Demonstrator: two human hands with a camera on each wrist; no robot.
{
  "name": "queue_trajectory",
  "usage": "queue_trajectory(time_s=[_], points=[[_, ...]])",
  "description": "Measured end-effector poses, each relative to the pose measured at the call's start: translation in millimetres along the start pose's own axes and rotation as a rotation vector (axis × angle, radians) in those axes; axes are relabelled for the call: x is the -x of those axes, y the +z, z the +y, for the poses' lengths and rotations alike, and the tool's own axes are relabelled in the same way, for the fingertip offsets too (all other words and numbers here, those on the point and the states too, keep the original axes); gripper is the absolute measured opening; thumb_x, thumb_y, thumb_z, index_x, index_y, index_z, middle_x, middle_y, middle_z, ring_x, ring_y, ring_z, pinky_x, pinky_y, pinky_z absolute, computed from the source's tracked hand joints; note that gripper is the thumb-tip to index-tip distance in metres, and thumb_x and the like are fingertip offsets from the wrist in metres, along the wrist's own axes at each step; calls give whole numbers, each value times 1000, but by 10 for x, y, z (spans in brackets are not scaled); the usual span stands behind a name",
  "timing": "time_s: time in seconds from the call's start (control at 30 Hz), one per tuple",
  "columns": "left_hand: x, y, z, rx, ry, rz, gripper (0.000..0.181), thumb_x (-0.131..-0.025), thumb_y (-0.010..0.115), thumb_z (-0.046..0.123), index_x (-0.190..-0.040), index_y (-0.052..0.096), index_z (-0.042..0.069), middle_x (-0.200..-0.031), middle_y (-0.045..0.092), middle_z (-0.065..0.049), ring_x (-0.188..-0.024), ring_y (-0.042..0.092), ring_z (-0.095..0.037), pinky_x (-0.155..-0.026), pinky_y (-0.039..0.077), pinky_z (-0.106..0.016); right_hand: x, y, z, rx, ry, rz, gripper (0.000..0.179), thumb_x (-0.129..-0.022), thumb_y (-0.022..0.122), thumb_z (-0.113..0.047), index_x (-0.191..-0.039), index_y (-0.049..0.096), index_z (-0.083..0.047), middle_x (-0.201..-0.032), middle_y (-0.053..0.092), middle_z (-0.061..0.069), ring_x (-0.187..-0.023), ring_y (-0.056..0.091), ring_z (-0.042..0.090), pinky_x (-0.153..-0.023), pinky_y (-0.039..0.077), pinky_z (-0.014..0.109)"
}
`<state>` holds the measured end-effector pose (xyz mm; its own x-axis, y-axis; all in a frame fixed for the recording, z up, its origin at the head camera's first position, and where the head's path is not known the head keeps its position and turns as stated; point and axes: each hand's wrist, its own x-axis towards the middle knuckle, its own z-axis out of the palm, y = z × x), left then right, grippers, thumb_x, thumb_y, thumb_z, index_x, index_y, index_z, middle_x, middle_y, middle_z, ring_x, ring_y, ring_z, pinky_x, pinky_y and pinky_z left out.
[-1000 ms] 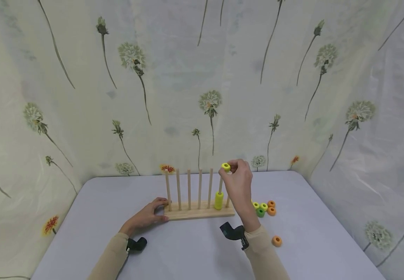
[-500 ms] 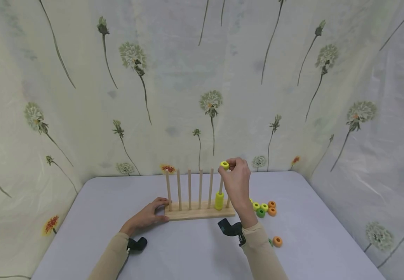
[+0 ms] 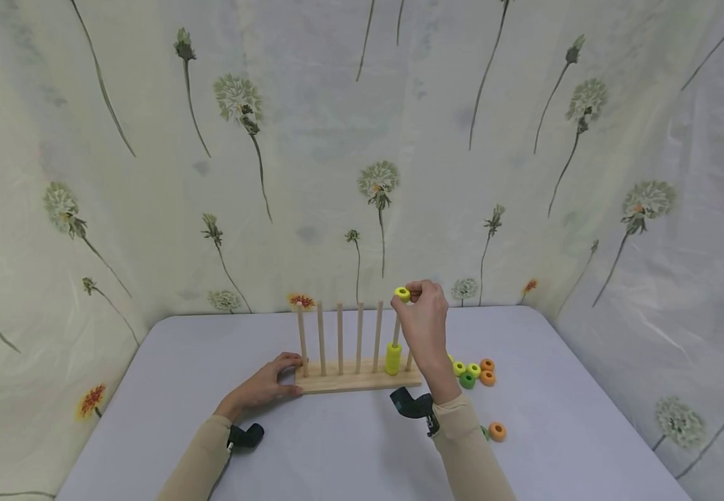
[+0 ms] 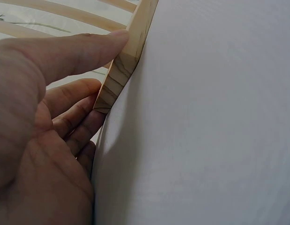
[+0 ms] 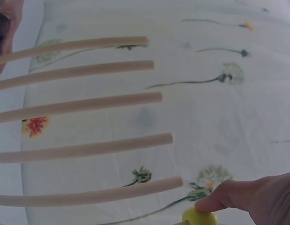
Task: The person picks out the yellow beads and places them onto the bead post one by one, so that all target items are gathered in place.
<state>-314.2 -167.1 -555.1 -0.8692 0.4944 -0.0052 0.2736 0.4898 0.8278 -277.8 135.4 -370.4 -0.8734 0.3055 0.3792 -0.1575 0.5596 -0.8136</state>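
Note:
A wooden peg stand (image 3: 356,383) with several upright pegs stands on the table. At its left end, my left hand (image 3: 264,383) grips the base, thumb on the front edge and fingers at the back; the left wrist view shows the thumb on the base end (image 4: 116,79). My right hand (image 3: 425,327) pinches a yellow ring bead (image 3: 402,299) at the top of the second peg from the right. Lower on that peg sits a stack of yellow beads (image 3: 393,360). In the right wrist view the bead (image 5: 200,216) is partly cut off by the frame.
Right of the stand lie loose yellow beads (image 3: 474,369), a green bead (image 3: 467,382) and orange beads (image 3: 488,379). Closer to me is another orange bead (image 3: 497,433), beside a green bead (image 3: 485,434) half hidden by my right forearm. A flowered curtain (image 3: 312,264) hangs behind the table.
My right hand has shifted slightly left and up with the yellow bead. A green bead beside the right forearm has come into view. The left hand stays on the stand.

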Motion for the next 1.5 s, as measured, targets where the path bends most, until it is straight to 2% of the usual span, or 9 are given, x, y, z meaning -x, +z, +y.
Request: queue_trajectory(time_s=[0.33, 0.53, 0.8, 1.1, 1.3, 1.5], points=[[-3, -9, -7, -2, 7, 1, 65, -82, 77, 30, -137, 52, 7, -147, 39, -10, -143, 27, -37, -113, 23, -61, -7, -3, -2, 14, 8, -19, 30, -84, 67, -15, -110, 61, 0, -106, 55, 14, -95, 53, 26, -79, 49, 38], [-3, -17, -10, -30, 31, -6, 64, -82, 76, 30, -137, 51, 6, -145, 40, -11, -141, 30, -38, -112, 25, -60, -3, -10, -5, 3, 27, -35, 33, -85, 68, -16, -112, 61, 1, -109, 55, 15, -98, 53, 28, -83, 49, 40], [2, -20, 7, -17, 29, -6, 64, -82, 77, 29, -137, 52, 7, -146, 40, -11, -142, 28, -38, -113, 23, -60, -12, -14, -7, 0, 44, -37, 32, -85, 68, -17, -111, 61, 0, -109, 55, 15, -98, 52, 28, -83, 48, 40], [3, -6, 3, -15, 15, -1, 64, -82, 77, 29, -137, 51, 7, -147, 40, -10, -142, 28, -37, -113, 24, -60, 0, 5, 10, 1, 32, -17, 31, -84, 69, -16, -109, 61, 0, -107, 55, 14, -98, 53, 28, -84, 49, 39], [-1, -2, -1, -24, 27, -4, 66, -82, 76, 32, -137, 51, 6, -147, 40, -11, -142, 28, -39, -112, 24, -61, 42, -21, 34, -37, 12, -16, 28, -86, 68, -16, -109, 60, -1, -107, 55, 13, -101, 55, 33, -85, 49, 40], [-15, -3, -29, -39, 51, -3, 64, -83, 76, 30, -137, 51, 5, -146, 39, -14, -141, 29, -41, -111, 25, -62, 95, -90, 51, -64, -15, -45, 26, -87, 66, -16, -108, 61, -2, -104, 58, 13, -93, 55, 26, -82, 48, 37]])
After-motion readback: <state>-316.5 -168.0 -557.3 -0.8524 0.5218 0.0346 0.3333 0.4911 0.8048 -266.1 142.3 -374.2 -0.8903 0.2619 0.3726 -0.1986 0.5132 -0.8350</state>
